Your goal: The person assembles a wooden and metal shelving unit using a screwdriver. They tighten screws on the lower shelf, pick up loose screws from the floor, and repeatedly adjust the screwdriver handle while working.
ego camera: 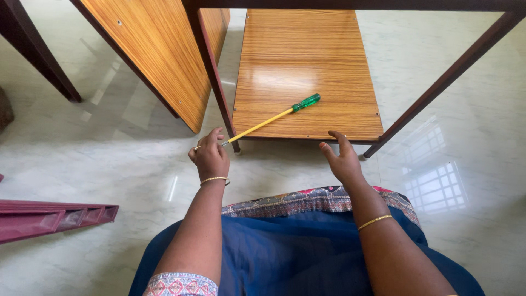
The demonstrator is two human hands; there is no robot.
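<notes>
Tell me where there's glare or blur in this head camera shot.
Head view: a window reflection glares off the glossy floor at right; a soft bright sheen lies on the wooden shelf above the screwdriver. Left hand and right hand look sharp, with no obvious motion blur.

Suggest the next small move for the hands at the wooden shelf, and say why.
Probably the left hand should close on the tip end of the screwdriver and draw it back. Its fingers sit at the metal tip by the frame leg, while the green handle lies out on the wooden shelf. The right hand hovers open at the shelf's front edge.
</notes>
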